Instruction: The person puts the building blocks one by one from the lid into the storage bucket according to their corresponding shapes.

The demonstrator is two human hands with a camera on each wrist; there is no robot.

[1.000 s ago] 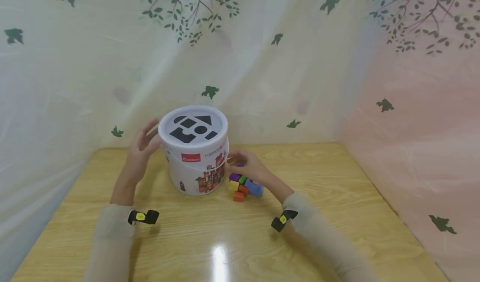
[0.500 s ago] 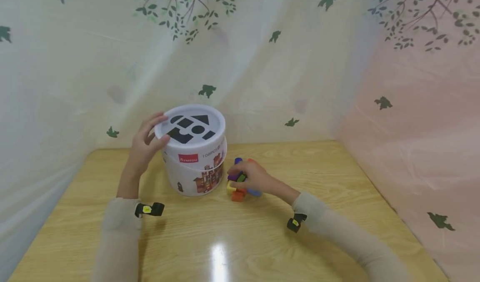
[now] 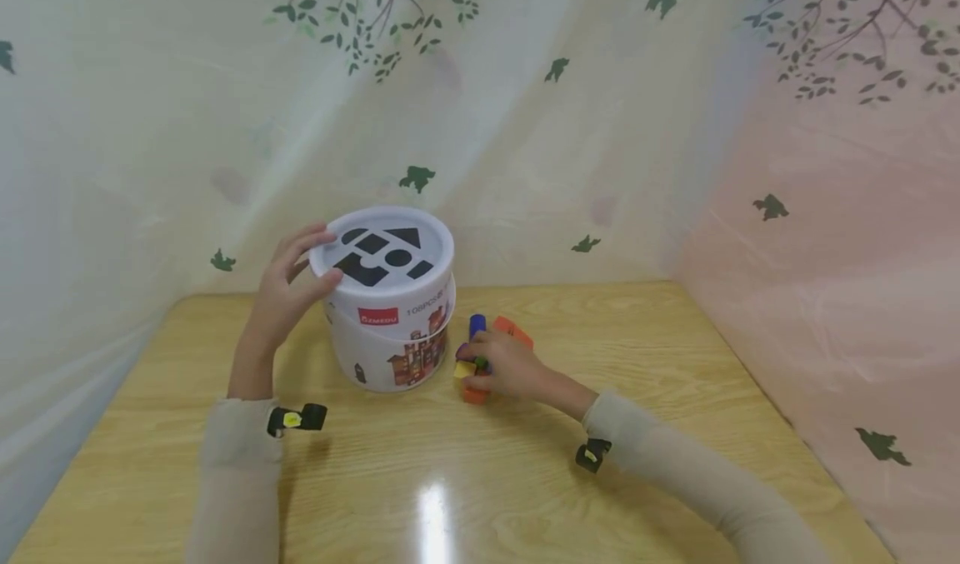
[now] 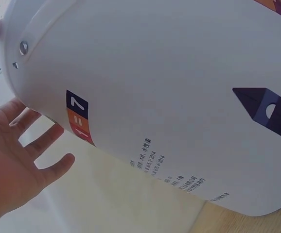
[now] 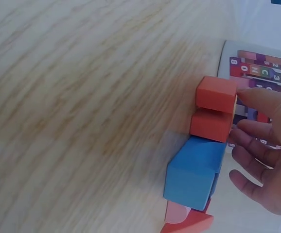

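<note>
A white lidded toy-block bucket (image 3: 386, 339) stands upright on the table, black shapes printed on its lid (image 3: 420, 247). My left hand (image 3: 281, 289) rests at the left of the lid, thumb and a finger over its rim; in the left wrist view its other fingers are spread by the bucket's side. My right hand (image 3: 513, 364) reaches over a small pile of coloured blocks right of the bucket, thumb and fingertips around the yellow block (image 3: 462, 371) and a green block (image 3: 481, 362). The right wrist view shows two red-orange blocks (image 5: 216, 94) and a blue block (image 5: 194, 170) beside those fingers.
A dark blue block (image 3: 477, 324) and an orange block (image 3: 513, 331) lie behind the right hand. The bucket's thin handle (image 3: 453, 301) hangs down its side. A wood-grain table (image 3: 600, 481) runs back to a leaf-patterned curtain (image 3: 525, 172).
The left hand has come from beside the bucket onto its lid rim. The right hand has moved from the bucket's side down over the blocks, uncovering the dark blue and orange ones.
</note>
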